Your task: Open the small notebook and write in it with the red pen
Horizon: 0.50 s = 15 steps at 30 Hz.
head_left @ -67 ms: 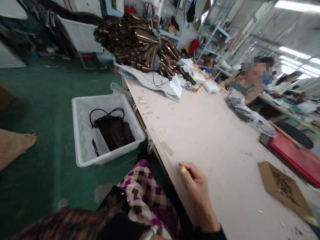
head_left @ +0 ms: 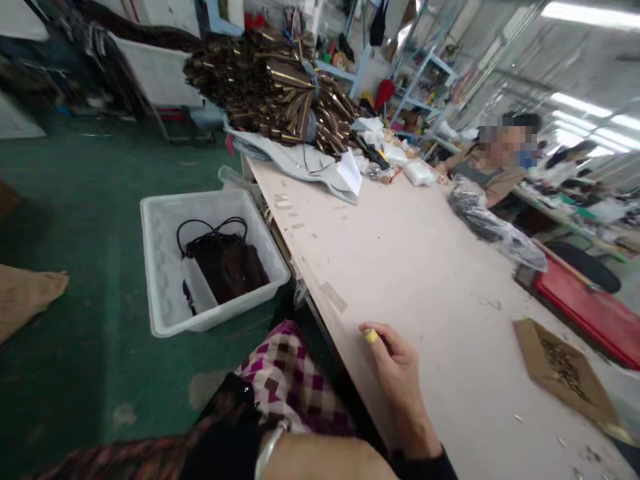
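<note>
Right hand point(head_left: 397, 373) rests on surface point(head_left: 425, 267) near edge, fingers curled, pinching small yellow piece point(head_left: 371, 336). Left hand out of view; only forearm with bangle point(head_left: 267, 450) shows, nearer bin point(head_left: 210, 257) lying leftward on floor.

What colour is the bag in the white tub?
Dark brown bag, black straps; head view.

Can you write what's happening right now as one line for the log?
right hand: resting on table edge, yellow-taped fingertip | left forearm: low in view, hand unseen | white bin: on floor, dark bag inside

White bin point(head_left: 165, 267), green floor point(head_left: 100, 200)
</note>
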Each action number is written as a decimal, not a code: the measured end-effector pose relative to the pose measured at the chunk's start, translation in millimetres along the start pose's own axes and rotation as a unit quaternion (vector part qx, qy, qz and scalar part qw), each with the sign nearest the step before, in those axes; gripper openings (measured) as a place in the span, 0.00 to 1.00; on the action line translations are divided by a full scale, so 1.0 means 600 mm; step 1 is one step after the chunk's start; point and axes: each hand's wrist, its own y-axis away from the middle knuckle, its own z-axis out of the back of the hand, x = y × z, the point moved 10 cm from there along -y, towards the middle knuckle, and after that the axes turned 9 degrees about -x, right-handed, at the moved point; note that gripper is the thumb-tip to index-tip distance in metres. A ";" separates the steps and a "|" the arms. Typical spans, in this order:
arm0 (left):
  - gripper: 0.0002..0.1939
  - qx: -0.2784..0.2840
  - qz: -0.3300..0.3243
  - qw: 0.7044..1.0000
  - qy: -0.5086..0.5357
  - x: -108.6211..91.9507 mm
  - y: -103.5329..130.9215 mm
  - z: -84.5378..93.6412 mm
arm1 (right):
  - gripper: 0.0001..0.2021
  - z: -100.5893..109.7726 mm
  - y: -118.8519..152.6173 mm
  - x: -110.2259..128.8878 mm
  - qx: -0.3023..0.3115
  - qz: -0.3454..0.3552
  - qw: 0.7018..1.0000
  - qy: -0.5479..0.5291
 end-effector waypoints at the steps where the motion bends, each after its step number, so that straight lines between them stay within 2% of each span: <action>1: 0.17 -0.015 0.013 1.000 -0.017 0.022 0.000 0.010 | 0.10 0.005 -0.001 -0.004 -0.013 -0.010 1.000 -0.007; 2: 0.17 -0.027 0.027 0.999 -0.032 0.048 0.003 0.017 | 0.10 0.009 -0.002 -0.008 -0.024 -0.019 0.999 -0.014; 4: 0.20 -0.117 0.103 0.980 -0.123 0.125 0.019 0.045 | 0.10 0.014 -0.003 -0.012 -0.044 -0.032 0.998 -0.035; 6: 0.21 -0.141 0.140 0.967 -0.161 0.190 0.043 0.040 | 0.10 0.016 -0.003 -0.013 -0.060 -0.036 0.997 -0.044; 8: 0.22 -0.143 0.138 0.965 -0.174 0.234 0.060 0.021 | 0.10 0.015 -0.002 -0.012 -0.065 -0.036 0.996 -0.038; 11: 0.22 -0.143 0.127 0.964 -0.185 0.266 0.069 0.004 | 0.11 0.012 -0.005 -0.014 -0.061 -0.041 0.997 -0.025; 15: 0.23 -0.137 0.114 0.961 -0.210 0.279 0.067 0.005 | 0.12 0.007 -0.021 -0.018 -0.062 -0.054 0.996 -0.037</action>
